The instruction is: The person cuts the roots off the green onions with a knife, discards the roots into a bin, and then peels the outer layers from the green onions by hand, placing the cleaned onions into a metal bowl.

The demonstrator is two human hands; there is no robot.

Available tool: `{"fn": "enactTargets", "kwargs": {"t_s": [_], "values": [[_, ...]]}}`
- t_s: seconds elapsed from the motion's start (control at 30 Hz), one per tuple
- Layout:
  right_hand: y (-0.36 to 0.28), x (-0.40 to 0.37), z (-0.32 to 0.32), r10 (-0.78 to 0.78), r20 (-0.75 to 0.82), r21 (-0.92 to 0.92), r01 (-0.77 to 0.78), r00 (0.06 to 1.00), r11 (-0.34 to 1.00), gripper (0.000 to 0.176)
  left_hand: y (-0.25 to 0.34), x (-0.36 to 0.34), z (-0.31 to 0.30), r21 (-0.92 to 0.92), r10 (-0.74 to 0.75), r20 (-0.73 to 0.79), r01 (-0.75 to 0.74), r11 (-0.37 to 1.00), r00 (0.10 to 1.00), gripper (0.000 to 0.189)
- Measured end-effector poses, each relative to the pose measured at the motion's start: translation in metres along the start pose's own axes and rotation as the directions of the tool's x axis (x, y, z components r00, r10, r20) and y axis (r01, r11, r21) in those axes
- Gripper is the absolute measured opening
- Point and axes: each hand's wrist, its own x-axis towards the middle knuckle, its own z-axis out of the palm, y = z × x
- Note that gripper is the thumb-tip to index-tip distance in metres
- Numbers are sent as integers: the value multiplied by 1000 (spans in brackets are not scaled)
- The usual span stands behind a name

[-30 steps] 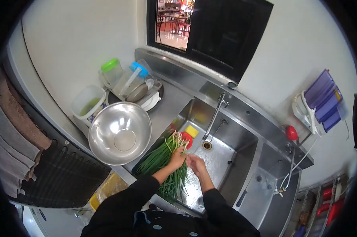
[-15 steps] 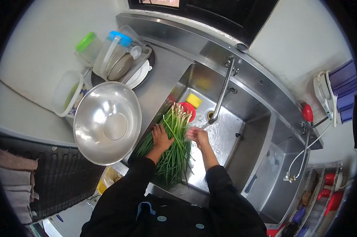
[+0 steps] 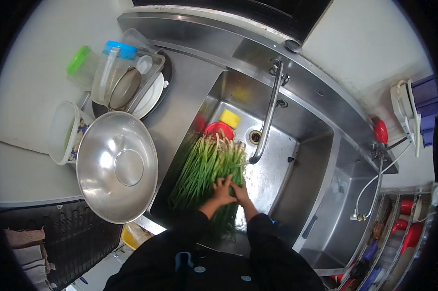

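A large bunch of green onions (image 3: 195,169) lies along the left side of the steel sink basin (image 3: 277,179), white root ends toward the back. My left hand (image 3: 223,192) rests on the leaves at the bunch's right part, fingers spread. Close against it, my right hand (image 3: 242,195) is bent around the right edge of the bunch; some of its fingers are hidden. Behind the roots sit a red round dish (image 3: 219,130) and a yellow sponge (image 3: 229,118). The faucet spout (image 3: 268,121) ends just right of the roots.
A big steel bowl (image 3: 117,167) stands on the left counter. Behind it are a plastic pitcher (image 3: 107,72), a sieve (image 3: 125,88) and a white plate (image 3: 151,97). A second sink (image 3: 342,203) with a knife (image 3: 309,226) on its divider lies to the right.
My right hand has left the spot near the spout and come left and down onto the green onions. My left hand has slid right across the bunch. The onions' right side now looks gathered.
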Motion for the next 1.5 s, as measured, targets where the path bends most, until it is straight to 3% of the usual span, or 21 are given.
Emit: {"fn": "enactTargets", "kwargs": {"t_s": [0.07, 0.13, 0.2, 0.27, 0.3, 0.33, 0.37, 0.43, 0.53, 0.6, 0.73, 0.87, 0.9, 0.93, 1.0, 1.03, 1.1, 1.13, 1.2, 1.33, 1.5], "values": [[14, -5, -46, 4, -72, -275, -24, 997, 961, 58, 19, -1, 20, -23, -112, 274, 123, 992, 955, 105], [1, -21, -71, 132, -181, -434, -200, 975, 878, 46, 20, 9, 33, 87, -73, 240, 53, 995, 968, 94], [17, -12, -102, 19, -179, -720, -145, 984, 679, 40, 7, 41, 35, -37, 58, 358, -48, 998, 932, 62], [-1, -20, -96, 26, -188, -714, -155, 982, 682, 41, 11, 54, -3, -357, -56, 63, 75, 931, 996, 39], [-9, -23, -94, 31, -201, -709, -167, 979, 685, 44, 5, 57, -24, -278, -67, -204, 8, 961, 977, 39], [8, -10, -101, -54, -190, -759, -112, 980, 641, 51, -1, 58, -49, 53, -59, -378, 85, 995, 924, 47], [15, -3, -101, -49, -216, -757, -135, 975, 639, 52, -29, 62, -55, 106, -127, -485, 203, 973, 865, 68], [20, 4, -94, -67, -300, -737, -187, 952, 650, 57, -37, 46, -95, 44, -525, -337, 570, 821, 782, 92], [-17, -18, -64, 55, -313, -629, -250, 948, 736, 65, -67, 31, -81, 46, -522, -82, 527, 849, 849, 108], [14, -4, -67, -114, -474, -563, -202, 873, 801, 68, -58, 26, -57, 50, -531, -19, 532, 846, 847, 110], [50, 25, -93, 20, -276, -483, -157, 961, 861, 51, -18, 12, -16, 100, -337, 147, 326, 940, 930, 104], [-33, -22, -48, -229, -565, -778, -420, 793, 467, 22, 21, 30, -40, 312, -518, 311, 429, 848, 797, 93], [-36, -28, -45, -454, -503, -843, -303, 735, 444, 18, 38, 35, -57, 330, -487, 249, 399, 856, 838, 87], [-42, -32, -42, -458, -502, -844, -300, 734, 445, 18, 53, 38, -71, 348, -450, 184, 371, 861, 874, 82], [-53, -34, -32, -548, -260, -836, 98, 795, 539, 16, 44, 56, -57, 419, 16, -235, 86, 904, 972, 74], [-59, -38, -21, -560, -222, -786, 193, 799, 587, 15, 54, 60, -66, 420, 18, -235, 85, 904, 972, 74], [-73, -43, -3, -534, -175, -752, 238, 827, 615, 16, 78, 61, -88, -300, -120, 296, 211, 930, 948, 59], [-79, -43, 4, -524, -166, -699, 274, 835, 660, 17, 77, 61, -81, -300, -120, 293, 210, 931, 949, 59], [-99, -49, 15, -454, -136, -605, 289, 880, 742, 18, 65, 71, -59, -504, 76, -153, -144, 852, 985, 41], [-129, -62, 24, -293, -122, -264, 253, 948, 931, 22, 105, 53, -110, -426, 49, -73, -76, 901, 996, 26], [-142, -77, 22, -689, -89, -663, 474, 719, 580, 23, 126, 37, -137, -891, -72, -105, -61, 449, 992, 7]]}}
